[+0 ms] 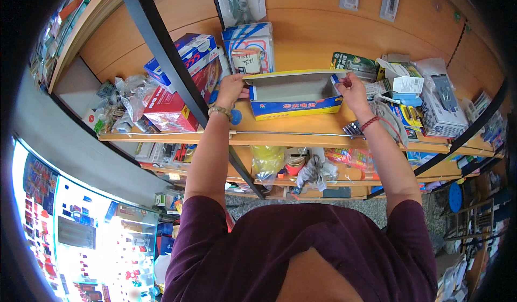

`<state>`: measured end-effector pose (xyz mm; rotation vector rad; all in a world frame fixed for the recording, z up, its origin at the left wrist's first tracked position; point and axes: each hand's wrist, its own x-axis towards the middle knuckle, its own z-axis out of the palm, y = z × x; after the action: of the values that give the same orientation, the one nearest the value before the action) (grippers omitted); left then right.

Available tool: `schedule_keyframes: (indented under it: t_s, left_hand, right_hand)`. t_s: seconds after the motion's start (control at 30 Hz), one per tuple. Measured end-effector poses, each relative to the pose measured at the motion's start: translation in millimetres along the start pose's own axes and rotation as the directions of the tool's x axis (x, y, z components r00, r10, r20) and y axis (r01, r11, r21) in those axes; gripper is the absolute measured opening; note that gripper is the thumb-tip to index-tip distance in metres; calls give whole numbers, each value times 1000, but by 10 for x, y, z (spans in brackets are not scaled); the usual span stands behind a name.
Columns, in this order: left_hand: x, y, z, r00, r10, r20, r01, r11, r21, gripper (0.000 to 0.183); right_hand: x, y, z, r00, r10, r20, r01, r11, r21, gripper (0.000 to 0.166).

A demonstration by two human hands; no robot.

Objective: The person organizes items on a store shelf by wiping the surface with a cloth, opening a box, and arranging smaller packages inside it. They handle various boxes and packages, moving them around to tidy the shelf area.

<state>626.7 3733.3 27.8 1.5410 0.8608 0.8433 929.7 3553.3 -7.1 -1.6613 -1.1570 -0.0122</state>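
Note:
An open cardboard box, blue and yellow with printed writing, stands at the front of the wooden shelf, and its grey inside looks empty. My left hand pinches the box's left end near the raised lid. At the right end, my right hand grips a blue side flap between thumb and fingers. Close to my right wrist lie a grey cloth and some small batteries. Behind the box stands a blister pack, and a small box with handwriting leans at the back left.
A black metal post rises left of my left arm, beside a red box and a blue box. A white carton and more packages sit on the right. A metal rod runs along the shelf's front edge.

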Motion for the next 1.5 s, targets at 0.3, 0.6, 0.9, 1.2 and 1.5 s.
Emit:
schedule_keyframes:
  t_s: [0.3, 0.6, 0.9, 1.2, 1.5]
  left_hand:
    - [8, -93, -13, 993, 74, 92, -70, 996, -47, 26]
    - [83, -180, -54, 991, 82, 106, -78, 996, -35, 23]
    - [88, -125, 47, 996, 82, -45, -82, 997, -7, 25]
    - [221, -214, -33, 992, 122, 33, -123, 992, 39, 24]
    - [73, -91, 46, 980, 198, -30, -189, 964, 189, 14]
  right_hand:
    - [50, 257, 150, 997, 76, -26, -58, 912, 406, 18]
    - [-99, -96, 174, 997, 72, -14, -52, 825, 563, 42]
    - [-82, -156, 145, 990, 101, 102, -144, 723, 676, 54]
    - [171, 198, 25, 978, 155, 142, -198, 907, 373, 38]
    - [406, -229, -244, 840, 432, 329, -508, 838, 196, 47]
